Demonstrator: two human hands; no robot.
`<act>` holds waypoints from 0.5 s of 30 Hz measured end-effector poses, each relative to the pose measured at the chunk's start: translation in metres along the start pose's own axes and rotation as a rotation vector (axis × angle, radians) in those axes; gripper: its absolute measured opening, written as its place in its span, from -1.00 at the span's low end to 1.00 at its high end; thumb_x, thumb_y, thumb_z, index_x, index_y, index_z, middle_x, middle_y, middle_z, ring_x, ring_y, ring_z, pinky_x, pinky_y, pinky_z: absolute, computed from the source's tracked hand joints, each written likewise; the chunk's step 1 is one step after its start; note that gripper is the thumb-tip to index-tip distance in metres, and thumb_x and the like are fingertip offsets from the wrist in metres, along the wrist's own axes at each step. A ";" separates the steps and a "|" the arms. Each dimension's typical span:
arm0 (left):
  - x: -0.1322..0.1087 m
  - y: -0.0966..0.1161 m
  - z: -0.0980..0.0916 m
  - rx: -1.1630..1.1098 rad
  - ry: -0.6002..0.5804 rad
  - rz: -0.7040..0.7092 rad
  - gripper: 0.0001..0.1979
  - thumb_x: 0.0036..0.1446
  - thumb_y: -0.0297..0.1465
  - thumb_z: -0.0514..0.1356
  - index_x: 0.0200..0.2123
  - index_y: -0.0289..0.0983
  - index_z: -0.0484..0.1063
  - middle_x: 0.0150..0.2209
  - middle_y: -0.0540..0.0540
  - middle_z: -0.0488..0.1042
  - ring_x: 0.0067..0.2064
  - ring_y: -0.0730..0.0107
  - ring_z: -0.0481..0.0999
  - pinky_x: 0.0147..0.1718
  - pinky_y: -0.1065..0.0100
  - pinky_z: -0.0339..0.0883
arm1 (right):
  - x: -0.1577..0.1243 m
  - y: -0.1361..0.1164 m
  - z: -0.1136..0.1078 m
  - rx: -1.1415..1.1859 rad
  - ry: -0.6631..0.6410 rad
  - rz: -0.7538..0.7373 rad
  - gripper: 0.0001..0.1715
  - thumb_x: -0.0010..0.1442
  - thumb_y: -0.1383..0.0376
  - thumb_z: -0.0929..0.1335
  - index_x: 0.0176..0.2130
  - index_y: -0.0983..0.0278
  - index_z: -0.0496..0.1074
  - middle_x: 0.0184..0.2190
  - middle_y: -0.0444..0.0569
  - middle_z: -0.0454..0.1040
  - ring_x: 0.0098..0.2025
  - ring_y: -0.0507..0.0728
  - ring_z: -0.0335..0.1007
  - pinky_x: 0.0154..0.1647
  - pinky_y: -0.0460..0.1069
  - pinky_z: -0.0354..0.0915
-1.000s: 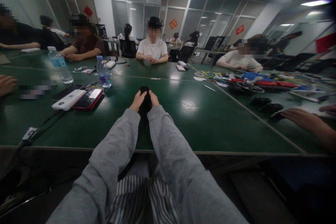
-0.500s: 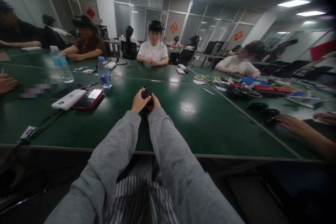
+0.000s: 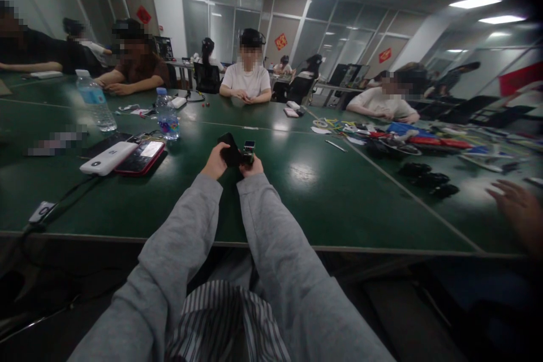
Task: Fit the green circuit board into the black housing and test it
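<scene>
My left hand (image 3: 215,162) is closed around a flat black cover-like piece (image 3: 229,150), tilted above the green table (image 3: 297,203). Just beside it, my right hand (image 3: 253,168) grips a small dark device (image 3: 248,153) with a pale-edged, screen-like square at its top. The two pieces are close together; whether they touch I cannot tell. Fingers hide the lower part of the device, and its exact kind is too small to make out.
To the left are a white power bank (image 3: 108,159), a red-edged phone-like device (image 3: 141,157) and two water bottles (image 3: 168,116). Colourful cables and parts (image 3: 394,138) lie to the right, near black pieces (image 3: 426,177) and another person's hand (image 3: 515,203). People sit around the table.
The black object held between both hands has come apart: the cover-like piece moved left with my left hand, uncovering the small device in my right. At right, another person's hand drew back from the black pieces.
</scene>
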State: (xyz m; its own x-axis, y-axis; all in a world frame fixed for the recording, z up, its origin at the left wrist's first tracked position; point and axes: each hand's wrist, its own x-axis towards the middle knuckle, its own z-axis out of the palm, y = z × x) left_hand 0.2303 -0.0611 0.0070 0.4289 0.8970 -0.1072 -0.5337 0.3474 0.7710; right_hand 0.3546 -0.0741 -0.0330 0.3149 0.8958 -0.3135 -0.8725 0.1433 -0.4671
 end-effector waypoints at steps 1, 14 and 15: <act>-0.001 0.002 -0.002 -0.067 -0.011 -0.044 -0.66 0.11 -0.35 0.19 -0.05 -0.35 0.44 -0.31 -0.15 0.55 -0.23 0.21 0.58 -0.18 0.21 0.49 | 0.000 0.000 0.000 -0.011 -0.005 -0.006 -0.61 0.38 0.26 0.12 -0.11 0.33 0.46 -0.48 -0.03 0.55 -0.39 0.06 0.52 -0.36 -0.08 0.49; 0.022 -0.022 -0.029 -0.267 0.017 -0.119 -0.36 0.29 0.06 -0.15 0.03 -0.28 0.43 -0.26 -0.20 0.55 -0.24 0.25 0.56 -0.21 0.23 0.50 | -0.006 -0.006 -0.004 0.035 -0.083 0.061 -0.62 0.32 0.29 0.15 -0.05 0.42 0.41 -0.38 0.07 0.56 -0.36 0.07 0.52 -0.48 -0.11 0.48; 0.022 -0.022 -0.030 -0.269 0.024 -0.119 -0.36 0.28 0.07 -0.15 0.02 -0.29 0.43 -0.27 -0.20 0.55 -0.24 0.26 0.56 -0.22 0.25 0.50 | -0.007 -0.006 -0.003 0.038 -0.082 0.062 -0.62 0.32 0.30 0.15 -0.06 0.42 0.41 -0.38 0.07 0.56 -0.37 0.07 0.52 -0.48 -0.11 0.48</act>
State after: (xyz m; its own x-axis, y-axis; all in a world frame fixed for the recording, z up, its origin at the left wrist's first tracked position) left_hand 0.2298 -0.0405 -0.0310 0.4844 0.8507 -0.2042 -0.6564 0.5077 0.5580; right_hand 0.3590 -0.0823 -0.0307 0.2295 0.9348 -0.2711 -0.9035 0.1010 -0.4166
